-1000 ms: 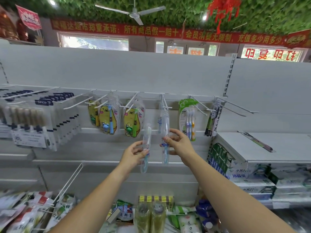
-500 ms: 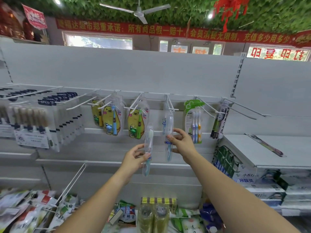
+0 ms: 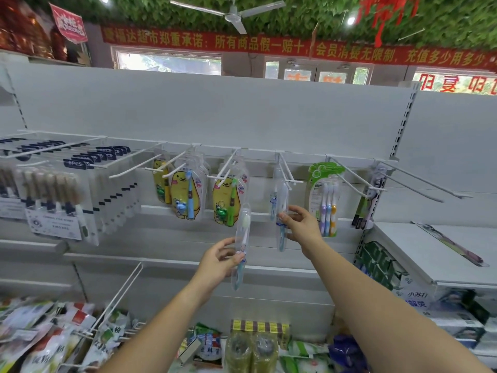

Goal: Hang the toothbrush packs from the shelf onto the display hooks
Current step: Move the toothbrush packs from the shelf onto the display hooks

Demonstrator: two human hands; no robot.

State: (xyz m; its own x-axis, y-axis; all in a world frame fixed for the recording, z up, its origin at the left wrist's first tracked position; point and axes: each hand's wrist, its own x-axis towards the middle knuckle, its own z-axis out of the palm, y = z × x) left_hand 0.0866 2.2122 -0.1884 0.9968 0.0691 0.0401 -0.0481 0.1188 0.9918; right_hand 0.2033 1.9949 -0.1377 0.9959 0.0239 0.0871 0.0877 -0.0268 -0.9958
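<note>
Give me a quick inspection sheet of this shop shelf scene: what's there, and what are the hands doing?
Surface: white back panel with a rail of display hooks.
Job's things: one clear toothbrush pack held upright below the hooks; a second clear pack hanging on a hook.
Clutter: yellow cartoon packs, a three-brush pack, boxed brush sets; bagged goods below.
Grippers: left hand grips the loose pack; right hand pinches the hanging one.
Cables: nothing seen.
Surroundings: ceiling fan, red banner, leafy ceiling.

A shop: white display hooks (image 3: 286,170) hung with toothbrush packs (image 3: 325,200).
</note>
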